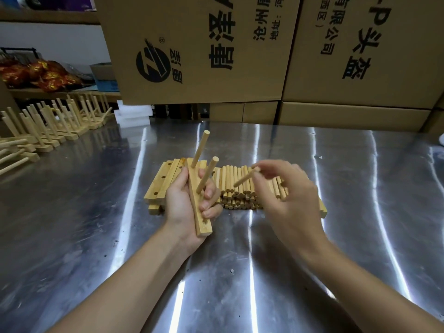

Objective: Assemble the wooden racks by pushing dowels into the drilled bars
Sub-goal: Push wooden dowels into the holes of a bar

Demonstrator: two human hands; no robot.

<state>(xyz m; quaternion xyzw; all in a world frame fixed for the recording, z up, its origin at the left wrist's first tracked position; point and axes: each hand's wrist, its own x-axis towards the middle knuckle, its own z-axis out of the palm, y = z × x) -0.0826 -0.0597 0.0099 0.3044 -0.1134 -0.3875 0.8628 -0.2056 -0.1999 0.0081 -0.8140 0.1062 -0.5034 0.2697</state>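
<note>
Two pale round dowels (207, 175) standing tilted in the flat drilled bar (197, 210); grips it in curled left hand (179, 205), pinches third dowel (245, 180) between fingertips of right hand (288, 195), just beside.

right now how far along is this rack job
Done: a row of racks stands at the left. In hand: the left hand grips a bar with two dowels seated and an empty hole near its end; the right hand pinches a third dowel. Left: a stack of bars and a dowel pile on the table.
</note>
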